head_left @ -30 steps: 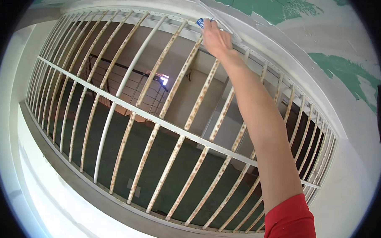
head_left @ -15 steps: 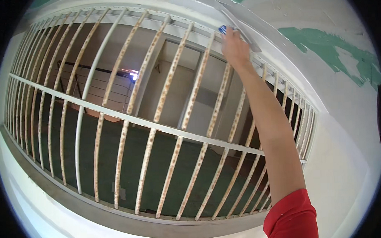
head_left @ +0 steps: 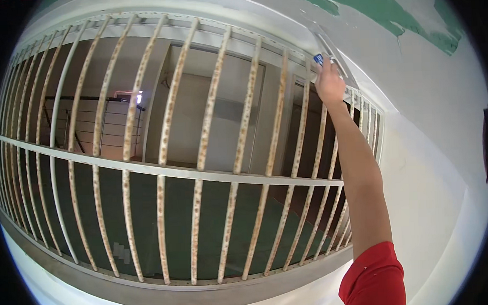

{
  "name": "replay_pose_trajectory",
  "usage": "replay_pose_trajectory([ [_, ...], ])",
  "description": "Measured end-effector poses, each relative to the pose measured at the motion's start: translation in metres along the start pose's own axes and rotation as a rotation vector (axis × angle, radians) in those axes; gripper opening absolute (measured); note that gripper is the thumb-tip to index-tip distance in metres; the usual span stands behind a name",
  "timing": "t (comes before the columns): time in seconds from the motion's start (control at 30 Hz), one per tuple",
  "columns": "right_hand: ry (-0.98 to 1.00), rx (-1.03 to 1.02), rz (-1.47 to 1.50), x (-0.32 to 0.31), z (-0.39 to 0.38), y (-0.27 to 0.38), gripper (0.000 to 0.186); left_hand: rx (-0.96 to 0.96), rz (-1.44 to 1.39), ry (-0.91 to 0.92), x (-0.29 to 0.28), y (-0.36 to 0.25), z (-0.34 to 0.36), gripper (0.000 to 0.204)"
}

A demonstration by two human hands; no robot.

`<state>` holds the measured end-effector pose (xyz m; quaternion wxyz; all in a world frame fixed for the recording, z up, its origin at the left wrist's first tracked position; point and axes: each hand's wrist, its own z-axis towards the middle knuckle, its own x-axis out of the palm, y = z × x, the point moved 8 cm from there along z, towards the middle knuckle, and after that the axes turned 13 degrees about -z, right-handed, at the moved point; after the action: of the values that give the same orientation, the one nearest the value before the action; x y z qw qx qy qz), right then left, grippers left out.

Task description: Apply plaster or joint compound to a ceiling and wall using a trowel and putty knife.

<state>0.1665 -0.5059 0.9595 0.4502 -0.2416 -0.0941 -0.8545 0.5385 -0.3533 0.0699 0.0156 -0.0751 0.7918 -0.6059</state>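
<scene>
My right hand [head_left: 330, 81], on a bare arm with a red sleeve, is closed on the blue handle of a flat metal trowel [head_left: 331, 44]. The trowel's long blade rests at or very near the white plastered edge [head_left: 304, 26] just above the window grille; whether it touches is hard to tell. Beside my hand is the grille [head_left: 213, 183] of rust-spotted white bars with a crossbar. My left hand is not in view.
Above, the surface has peeling green patches [head_left: 378, 8] among white coating. Plain white wall [head_left: 418, 216] lies to the right, a ledge [head_left: 168, 295] below the grille. Behind the bars are a dark green floor [head_left: 144, 231], a railing, doorways and a small light.
My right hand and the trowel have moved rightward along the edge above the grille and lower in the picture. The view has shifted, so the grille sits further left and its crossbar is more level.
</scene>
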Motion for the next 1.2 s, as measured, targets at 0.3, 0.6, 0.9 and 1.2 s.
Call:
replay_pose_trajectory([
  [0.3, 0.102, 0.010, 0.000, 0.055, -0.093, -0.196, 0.036, 0.357, 0.477, -0.006, 0.085, 0.006, 0.014, 0.029],
  [0.6, 0.956, 0.062, 0.869, -0.158, -0.314, -0.155, 0.031, 0.721, 0.327, 0.638, 0.210, -0.111, 0.065, 0.010],
  [0.9, 1.866, 1.147, 1.759, -0.337, -0.410, -0.113, 0.033, 0.042, -0.347, 1.237, 0.278, -0.246, -0.024, 0.008],
  [1.2, 2.171, 1.041, 1.596, -0.424, -0.393, -0.138, 0.034, -0.081, -0.455, 1.446, 0.285, -0.231, -0.073, 0.006],
])
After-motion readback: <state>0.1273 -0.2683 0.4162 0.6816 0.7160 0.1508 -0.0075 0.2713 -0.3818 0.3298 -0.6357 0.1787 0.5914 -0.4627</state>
